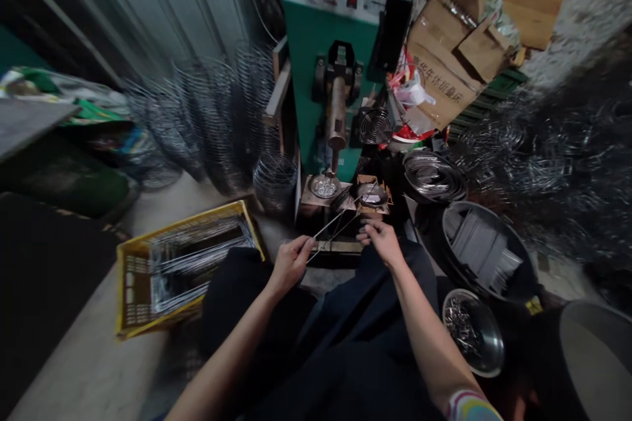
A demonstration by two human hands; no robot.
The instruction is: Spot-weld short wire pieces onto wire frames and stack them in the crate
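Observation:
My left hand [292,262] is closed in a pinch on a thin bent wire piece [330,223]. The wire slants up and right from my fingers, toward the front of the machine. My right hand [381,241] is near the wire's right side with its fingers pinched together; what they hold is too small to make out. Just beyond my hands, a round dish of small shiny metal parts [324,186] sits beneath the rod of a green machine [316,33]. Right of that dish, a dark round dish [372,195] stands on a small stand.
A yellow crate [129,289] with wire frames is at my left. Stacks of wire rings [212,118] stand behind it. On the right are a black tub of flat strips [528,263], a metal bowl of small parts [494,348], coiled wire [432,174] and a cardboard box [444,82].

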